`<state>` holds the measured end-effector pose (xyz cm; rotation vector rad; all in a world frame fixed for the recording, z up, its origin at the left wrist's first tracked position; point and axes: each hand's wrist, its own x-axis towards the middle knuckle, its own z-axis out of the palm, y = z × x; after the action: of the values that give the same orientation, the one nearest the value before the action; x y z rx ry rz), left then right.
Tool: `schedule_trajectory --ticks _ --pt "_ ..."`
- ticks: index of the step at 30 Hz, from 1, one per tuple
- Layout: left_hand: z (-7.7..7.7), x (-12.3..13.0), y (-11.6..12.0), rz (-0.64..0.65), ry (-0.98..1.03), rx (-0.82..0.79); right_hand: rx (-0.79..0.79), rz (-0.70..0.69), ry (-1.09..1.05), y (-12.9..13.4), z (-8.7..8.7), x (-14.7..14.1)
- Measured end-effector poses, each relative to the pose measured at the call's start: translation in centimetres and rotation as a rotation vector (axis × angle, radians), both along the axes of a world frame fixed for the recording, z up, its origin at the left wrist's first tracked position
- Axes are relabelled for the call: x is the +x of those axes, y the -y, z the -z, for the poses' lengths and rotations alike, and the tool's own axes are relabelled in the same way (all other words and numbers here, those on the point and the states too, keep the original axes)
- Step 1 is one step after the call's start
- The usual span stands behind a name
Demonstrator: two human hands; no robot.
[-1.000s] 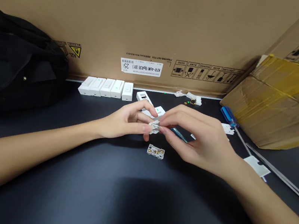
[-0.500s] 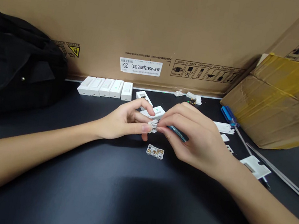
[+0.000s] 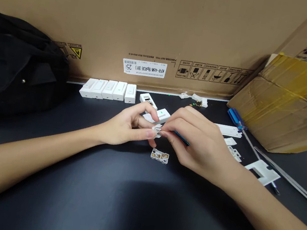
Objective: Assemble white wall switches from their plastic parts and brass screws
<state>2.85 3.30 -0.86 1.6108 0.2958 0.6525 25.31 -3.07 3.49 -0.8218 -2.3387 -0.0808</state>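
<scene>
The left hand and the right hand are pinching together a small white plastic piece above the bench, and the right hand is also holding a thin teal object. Just beyond, a switch base with brass contacts is lying still open, while five closed white switches are standing finished in a row along the far edge.

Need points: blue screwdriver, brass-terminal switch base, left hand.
Blue screwdriver [image 3: 236, 118]: head view, on the handle.
Brass-terminal switch base [image 3: 159, 156]: head view, mid-body.
Left hand [image 3: 124, 126]: head view, back of the hand.
</scene>
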Motion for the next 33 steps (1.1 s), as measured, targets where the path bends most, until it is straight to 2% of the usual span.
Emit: schedule_trajectory --ticks 11,19,27,33 --pt "-0.1 0.0 0.0 0.011 0.006 0.019 -0.003 -0.004 -0.004 0.0 -0.1 0.3" --pt "-0.2 0.0 0.0 0.042 0.038 -0.001 -0.140 -0.024 -0.036 0.3 -1.2 1.3" --pt "-0.6 -0.3 0.1 0.150 0.003 -0.022 -0.210 -0.095 0.008 0.1 -0.5 1.0" --pt "-0.7 -0.3 0.3 0.137 -0.031 -0.040 -0.222 -0.069 0.030 0.3 -0.5 0.8"
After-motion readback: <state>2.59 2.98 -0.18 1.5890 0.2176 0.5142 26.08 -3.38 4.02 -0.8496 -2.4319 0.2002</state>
